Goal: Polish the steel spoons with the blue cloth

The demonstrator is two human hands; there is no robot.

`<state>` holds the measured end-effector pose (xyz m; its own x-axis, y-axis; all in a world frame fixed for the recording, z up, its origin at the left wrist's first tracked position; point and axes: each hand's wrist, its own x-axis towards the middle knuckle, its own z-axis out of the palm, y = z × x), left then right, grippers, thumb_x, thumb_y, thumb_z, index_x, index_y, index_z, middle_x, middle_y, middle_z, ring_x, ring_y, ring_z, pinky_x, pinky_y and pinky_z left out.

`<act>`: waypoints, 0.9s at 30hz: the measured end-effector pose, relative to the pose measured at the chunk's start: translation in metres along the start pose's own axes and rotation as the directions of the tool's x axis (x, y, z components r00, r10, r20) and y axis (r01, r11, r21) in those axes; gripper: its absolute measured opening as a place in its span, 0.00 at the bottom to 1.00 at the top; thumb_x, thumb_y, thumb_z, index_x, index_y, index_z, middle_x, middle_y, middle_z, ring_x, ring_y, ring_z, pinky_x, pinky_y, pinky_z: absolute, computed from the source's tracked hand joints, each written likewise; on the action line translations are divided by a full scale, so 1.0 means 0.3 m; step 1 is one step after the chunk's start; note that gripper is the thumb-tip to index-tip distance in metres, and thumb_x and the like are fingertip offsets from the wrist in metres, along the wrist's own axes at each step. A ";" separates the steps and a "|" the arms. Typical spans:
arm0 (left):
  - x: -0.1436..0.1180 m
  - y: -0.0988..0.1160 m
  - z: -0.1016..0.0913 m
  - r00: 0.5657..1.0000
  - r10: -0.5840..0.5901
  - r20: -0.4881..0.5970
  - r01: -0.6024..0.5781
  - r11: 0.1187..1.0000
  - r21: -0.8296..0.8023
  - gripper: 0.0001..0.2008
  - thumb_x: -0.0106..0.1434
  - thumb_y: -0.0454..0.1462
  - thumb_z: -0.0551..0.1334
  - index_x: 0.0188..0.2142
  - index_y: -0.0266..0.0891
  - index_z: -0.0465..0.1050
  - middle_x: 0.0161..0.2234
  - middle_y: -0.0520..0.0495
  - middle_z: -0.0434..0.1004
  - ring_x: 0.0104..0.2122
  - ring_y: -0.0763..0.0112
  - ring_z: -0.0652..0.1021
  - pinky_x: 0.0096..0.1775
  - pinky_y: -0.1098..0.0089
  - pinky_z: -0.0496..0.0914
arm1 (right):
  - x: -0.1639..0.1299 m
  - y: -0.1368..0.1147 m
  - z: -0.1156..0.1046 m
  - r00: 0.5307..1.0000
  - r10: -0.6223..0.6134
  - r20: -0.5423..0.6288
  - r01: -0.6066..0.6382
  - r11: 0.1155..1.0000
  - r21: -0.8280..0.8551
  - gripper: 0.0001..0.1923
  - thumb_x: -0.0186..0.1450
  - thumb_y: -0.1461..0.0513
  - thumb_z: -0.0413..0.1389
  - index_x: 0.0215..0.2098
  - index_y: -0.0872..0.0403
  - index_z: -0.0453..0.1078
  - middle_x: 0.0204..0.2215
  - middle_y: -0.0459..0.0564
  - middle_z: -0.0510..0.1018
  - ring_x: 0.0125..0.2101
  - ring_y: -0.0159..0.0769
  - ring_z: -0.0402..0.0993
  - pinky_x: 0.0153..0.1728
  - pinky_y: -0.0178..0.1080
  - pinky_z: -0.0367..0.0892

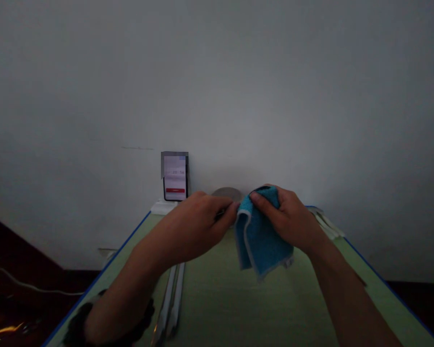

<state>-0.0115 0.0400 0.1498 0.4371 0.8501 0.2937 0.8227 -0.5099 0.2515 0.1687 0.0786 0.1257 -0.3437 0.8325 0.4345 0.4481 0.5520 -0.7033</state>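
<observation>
Head view: a blue cloth [262, 236] is being pinched by the right hand [287, 217] and by the left hand [198, 219] above the desk [217, 299], near a phone [175, 177].

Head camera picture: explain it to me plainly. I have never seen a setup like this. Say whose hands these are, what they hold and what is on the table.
The camera sits on a person's head and looks down, so both hands are that person's own. The left hand and right hand meet above a green table and together grip a blue cloth, which hangs folded. Metal utensils lie under the left forearm. A phone stands against the wall, a round grey object beside it. Pale items lie far right.
</observation>
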 end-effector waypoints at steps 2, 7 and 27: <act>0.003 -0.005 0.004 1.000 0.012 0.017 -0.011 1.000 -0.010 0.20 0.65 0.43 0.44 0.22 0.36 0.65 0.16 0.54 0.63 0.16 0.79 0.62 0.21 0.76 0.54 | 0.000 0.004 -0.009 0.998 -0.025 0.049 0.025 1.000 0.014 0.12 0.61 0.53 0.49 0.32 0.53 0.67 0.26 0.45 0.73 0.27 0.31 0.68 0.30 0.34 0.62; 0.008 -0.013 0.013 0.996 0.050 0.078 -0.048 0.998 -0.033 0.20 0.65 0.42 0.44 0.23 0.37 0.64 0.17 0.55 0.61 0.17 0.80 0.62 0.21 0.76 0.53 | -0.001 0.009 -0.035 0.977 -0.105 0.186 0.091 0.992 0.084 0.11 0.61 0.58 0.51 0.41 0.50 0.66 0.34 0.44 0.75 0.33 0.31 0.70 0.34 0.34 0.63; 0.013 -0.028 0.016 0.997 -0.019 0.081 0.015 0.998 0.054 0.19 0.64 0.40 0.44 0.26 0.36 0.68 0.20 0.52 0.68 0.19 0.77 0.66 0.23 0.76 0.56 | 0.020 0.035 0.076 0.991 0.034 -0.128 -0.028 0.998 0.049 0.18 0.63 0.51 0.44 0.28 0.56 0.65 0.25 0.47 0.72 0.28 0.32 0.67 0.31 0.35 0.61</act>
<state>-0.0151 0.0481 0.1444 0.4493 0.8675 0.2137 0.8474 -0.4895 0.2058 0.1525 0.0884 0.1082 -0.2197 0.8501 0.4786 0.4169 0.5254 -0.7417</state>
